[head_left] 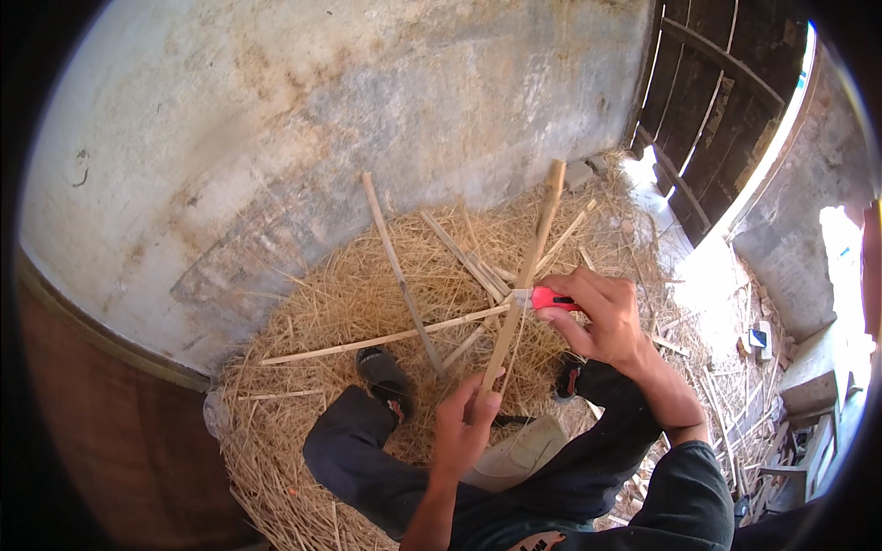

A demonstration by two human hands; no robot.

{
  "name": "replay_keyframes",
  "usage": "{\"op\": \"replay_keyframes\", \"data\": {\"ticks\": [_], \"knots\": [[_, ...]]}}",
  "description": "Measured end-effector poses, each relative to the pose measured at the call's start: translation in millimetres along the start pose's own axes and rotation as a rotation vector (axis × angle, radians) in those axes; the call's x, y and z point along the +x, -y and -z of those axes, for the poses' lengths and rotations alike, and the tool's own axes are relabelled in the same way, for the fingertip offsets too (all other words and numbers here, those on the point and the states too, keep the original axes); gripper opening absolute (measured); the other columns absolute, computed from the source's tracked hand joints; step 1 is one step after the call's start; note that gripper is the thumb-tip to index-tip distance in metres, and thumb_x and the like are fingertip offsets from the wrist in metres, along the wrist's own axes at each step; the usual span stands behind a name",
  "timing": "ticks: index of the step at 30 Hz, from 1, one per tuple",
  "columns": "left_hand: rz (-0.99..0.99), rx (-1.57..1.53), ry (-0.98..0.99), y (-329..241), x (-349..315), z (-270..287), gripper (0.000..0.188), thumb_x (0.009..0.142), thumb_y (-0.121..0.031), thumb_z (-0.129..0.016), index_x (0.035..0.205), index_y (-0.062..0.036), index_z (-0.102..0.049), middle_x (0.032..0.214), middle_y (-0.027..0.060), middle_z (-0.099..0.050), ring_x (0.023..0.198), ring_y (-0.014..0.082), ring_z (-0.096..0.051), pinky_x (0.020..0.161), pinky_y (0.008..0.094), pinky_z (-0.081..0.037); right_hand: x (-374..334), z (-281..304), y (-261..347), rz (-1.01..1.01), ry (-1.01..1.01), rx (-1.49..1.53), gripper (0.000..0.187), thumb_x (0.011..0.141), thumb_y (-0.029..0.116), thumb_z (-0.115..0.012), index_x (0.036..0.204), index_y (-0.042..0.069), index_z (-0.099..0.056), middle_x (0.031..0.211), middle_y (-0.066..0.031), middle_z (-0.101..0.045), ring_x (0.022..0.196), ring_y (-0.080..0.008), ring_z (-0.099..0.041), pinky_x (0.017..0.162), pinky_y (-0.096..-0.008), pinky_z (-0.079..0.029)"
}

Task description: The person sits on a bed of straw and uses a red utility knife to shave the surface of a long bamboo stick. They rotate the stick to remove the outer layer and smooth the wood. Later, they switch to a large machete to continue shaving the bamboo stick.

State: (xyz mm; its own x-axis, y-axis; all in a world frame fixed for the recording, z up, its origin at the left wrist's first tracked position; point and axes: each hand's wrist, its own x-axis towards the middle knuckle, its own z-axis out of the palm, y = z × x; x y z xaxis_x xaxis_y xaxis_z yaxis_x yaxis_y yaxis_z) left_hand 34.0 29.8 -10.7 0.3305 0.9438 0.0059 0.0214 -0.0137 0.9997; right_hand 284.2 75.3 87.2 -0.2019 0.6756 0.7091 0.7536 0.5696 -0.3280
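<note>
Evidently both hands are occupied, meeting the same piece of work from opposite sides. The left hand comes up from the lower edge, forearm rising almost upright, with its fingers clamped on the lower part of a long split stick, the thumb toward the right. From that grip the stick slants up and slightly to the right, its far end raised toward the stained wall.

The right hand reaches in from the lower right, its bare forearm angled up and leftward out of a dark sleeve. Its fingers are closed on the handle of a red knife, with the index finger above and the thumb beneath. The pale blade points left and overlaps the middle of the stick, well above the left hand; how deep it bites, I cannot tell.

As for writing, a light print on the dark clothing at the bottom edge is cut off, and small pale marks on the left shoe are too small to make out. A dark patch shows on the knife's handle. Loose straw covers the ground, with a thin pole and other strips lying around.
</note>
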Motion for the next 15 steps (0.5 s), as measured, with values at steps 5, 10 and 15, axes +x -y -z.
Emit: {"op": "replay_keyframes", "data": {"ticks": [5,10,15], "knots": [[-0.048,0.102,-0.133,-17.6,-5.2,-7.3,0.035,0.108,-0.021,-0.064,0.136,-0.0030,-0.073,0.071,-0.0089,-0.047,0.062,0.0013,-0.034,0.056,0.0243,-0.025,1.5,8.1,-4.3,0.002,-0.032,-0.072,0.027,0.088,0.026,-0.085,0.108,0.009,-0.077,0.081,-0.0037,-0.070,0.062,-0.0207,-0.068,0.053,-0.0333,-0.053],[-0.036,0.161,-0.188,-26.3,-18.8,-6.4,0.035,0.107,-0.020,-0.065,0.137,-0.0026,-0.072,0.070,-0.0091,-0.047,0.061,0.0010,-0.034,0.055,0.0244,-0.024,-0.7,8.4,-3.3,0.013,-0.026,-0.124,0.026,0.088,0.027,-0.085,0.107,0.010,-0.077,0.079,-0.0024,-0.068,0.061,-0.0198,-0.067,0.052,-0.0336,-0.052],[-0.038,0.174,-0.241,-27.9,-25.0,-7.6,0.034,0.106,-0.016,-0.066,0.135,-0.0005,-0.073,0.070,-0.0090,-0.049,0.061,0.0008,-0.035,0.054,0.0245,-0.025,-0.9,7.2,-1.0,0.017,-0.003,-0.127,0.024,0.090,0.026,-0.084,0.105,0.009,-0.078,0.080,-0.0028,-0.070,0.061,-0.0198,-0.068,0.052,-0.0336,-0.052]]}}
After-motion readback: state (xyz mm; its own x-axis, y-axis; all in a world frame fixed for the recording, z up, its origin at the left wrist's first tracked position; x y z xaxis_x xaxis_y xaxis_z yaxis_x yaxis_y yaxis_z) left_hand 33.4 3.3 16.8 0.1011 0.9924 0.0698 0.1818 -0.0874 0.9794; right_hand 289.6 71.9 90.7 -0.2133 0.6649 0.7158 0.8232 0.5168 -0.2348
